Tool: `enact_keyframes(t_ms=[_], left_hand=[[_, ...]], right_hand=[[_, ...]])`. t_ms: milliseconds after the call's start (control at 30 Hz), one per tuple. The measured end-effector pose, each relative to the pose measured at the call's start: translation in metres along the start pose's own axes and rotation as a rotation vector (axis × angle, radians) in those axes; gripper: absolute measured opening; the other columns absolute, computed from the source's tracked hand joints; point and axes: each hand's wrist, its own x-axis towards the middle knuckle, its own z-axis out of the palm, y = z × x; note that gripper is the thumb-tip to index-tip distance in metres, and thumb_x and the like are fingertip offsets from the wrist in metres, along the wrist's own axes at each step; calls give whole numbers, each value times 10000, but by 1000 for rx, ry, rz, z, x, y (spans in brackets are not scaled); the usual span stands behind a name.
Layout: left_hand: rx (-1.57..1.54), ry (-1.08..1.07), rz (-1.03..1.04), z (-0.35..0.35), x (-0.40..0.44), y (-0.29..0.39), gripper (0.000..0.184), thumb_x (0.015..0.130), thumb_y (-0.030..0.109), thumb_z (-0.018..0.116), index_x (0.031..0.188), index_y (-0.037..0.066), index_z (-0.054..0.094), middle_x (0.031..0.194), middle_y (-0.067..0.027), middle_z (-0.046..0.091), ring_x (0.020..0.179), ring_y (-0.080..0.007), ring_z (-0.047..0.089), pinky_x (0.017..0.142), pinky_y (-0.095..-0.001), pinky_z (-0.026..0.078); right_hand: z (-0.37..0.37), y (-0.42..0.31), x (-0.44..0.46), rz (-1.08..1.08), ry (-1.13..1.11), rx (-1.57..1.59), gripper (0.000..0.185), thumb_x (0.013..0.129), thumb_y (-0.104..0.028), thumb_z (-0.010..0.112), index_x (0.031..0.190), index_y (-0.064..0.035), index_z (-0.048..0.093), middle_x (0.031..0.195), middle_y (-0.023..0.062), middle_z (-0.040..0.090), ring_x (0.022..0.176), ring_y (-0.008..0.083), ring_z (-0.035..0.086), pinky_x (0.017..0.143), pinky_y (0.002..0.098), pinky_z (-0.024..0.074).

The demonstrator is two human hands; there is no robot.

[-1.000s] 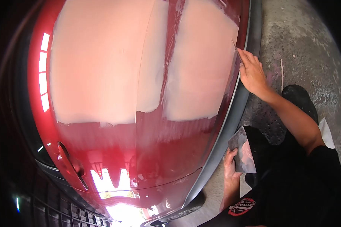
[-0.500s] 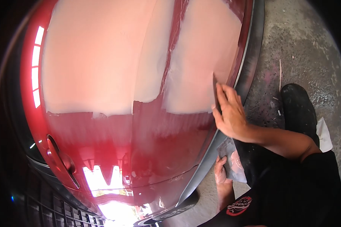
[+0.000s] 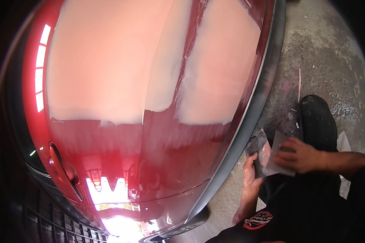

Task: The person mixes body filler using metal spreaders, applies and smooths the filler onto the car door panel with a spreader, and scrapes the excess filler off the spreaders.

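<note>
Red car panel [image 3: 162,172] with big pale-pink filler patches [image 3: 105,65] at left, top cut off by frame edge. Left hand [image 3: 251,174] right of it, thumb over a grey plate [image 3: 260,162] bearing pink paste, other fingers hidden behind; right hand [image 3: 299,156], motion-blurred, grips a flat grey spreader [image 3: 278,141] just beside the plate, contact unclear.

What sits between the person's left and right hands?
In the head view: a flat plate smeared with pink paste, held by the left hand, then a grey spreader in the right hand.
</note>
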Motion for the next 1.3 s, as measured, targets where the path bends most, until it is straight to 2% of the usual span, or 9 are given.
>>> enact_keyframes(t_ms=[100,267,433,533,667,833,1167,1200,1300], left_hand=[[94,208,218,8,-22,23,391,804,218,550,1166,73,524,973,-35,626,594,-124,596,443,-241,473],[60,64,373,6,-41,35,430,799,178,551,1210,70,488,934,-56,618,634,-152,610,501,-256,508],[84,32,312,12,-38,21,422,819,142,541,1222,34,478,1033,-86,614,776,-165,631,626,-254,538],[35,-47,295,2,-38,19,465,808,96,554,1246,-17,449,1177,-111,552,1042,-195,570,889,-271,477],[-31,-223,201,-19,-35,21,475,809,97,550,1260,-12,442,1237,-119,518,1103,-200,531,907,-273,462],[-22,75,358,5,-48,22,428,813,96,546,1232,42,478,1145,-105,586,909,-176,630,650,-242,545],[-110,-39,450,-33,-69,34,346,819,112,521,1163,76,505,997,-84,631,698,-165,640,523,-263,533],[-170,-341,376,-57,-62,37,432,799,67,501,1227,19,475,1089,-126,595,938,-235,615,789,-333,528],[-195,-123,358,-60,-41,31,415,812,66,501,1222,10,478,1089,-135,595,958,-238,610,800,-333,525]], right_hand=[[-19,38,8,135,-245,-311,649,647,-138,640,1275,-137,477,1286,76,461,1137,299,452,934,494,372],[-18,140,58,579,591,-373,647,734,-15,565,1351,-77,377,1320,120,434,1181,318,424,984,435,330],[-13,176,111,861,760,-328,641,765,7,537,1370,-70,341,1318,114,422,1177,309,410,971,416,335],[-4,155,115,794,731,-313,674,734,21,558,1368,-71,348,1302,101,429,1165,300,408,970,416,321],[20,123,119,709,653,-342,732,670,36,577,1361,-62,356,1278,96,440,1158,286,413,967,412,316],[43,70,135,638,582,-221,748,647,-2,598,1350,-6,341,1265,138,426,1139,307,418,960,410,317],[53,6,134,310,424,170,712,617,-15,666,1281,30,413,1228,150,468,1062,326,473,921,408,348],[41,0,125,297,435,142,646,629,-28,669,1240,19,466,1198,145,501,1064,326,489,906,411,377],[13,0,85,354,499,-9,656,611,-44,674,1238,-15,484,1209,147,495,1100,346,472,915,443,394]])
